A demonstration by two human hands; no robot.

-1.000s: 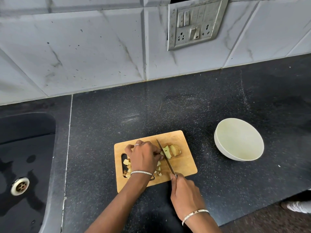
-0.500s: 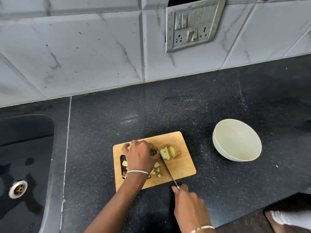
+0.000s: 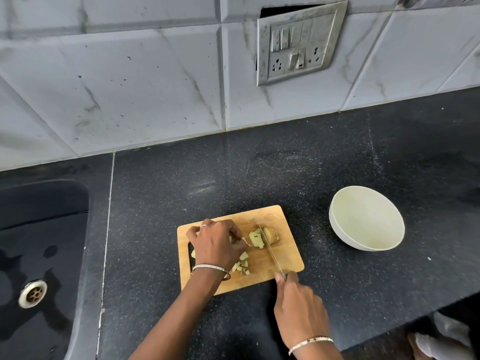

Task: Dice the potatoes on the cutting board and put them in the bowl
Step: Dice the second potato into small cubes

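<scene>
On a board (image 3: 291,258) near the counter's front, the left hand (image 3: 218,245) curls its fingers over cut pieces (image 3: 243,256). Just right, the potato (image 3: 270,235) lies part-sliced under the knife (image 3: 271,253), whose handle the right hand (image 3: 301,310) grips. The bowl (image 3: 366,222) waits empty, well right. The potato, firm but wet-faced, will likely slip, so it is best pinned flat-side down, fingertips tucked back from the blade.

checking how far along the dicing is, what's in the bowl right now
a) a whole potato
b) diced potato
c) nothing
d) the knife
C: the bowl shows only its bare pale inside, while the diced pieces all lie on the cutting board.
</scene>
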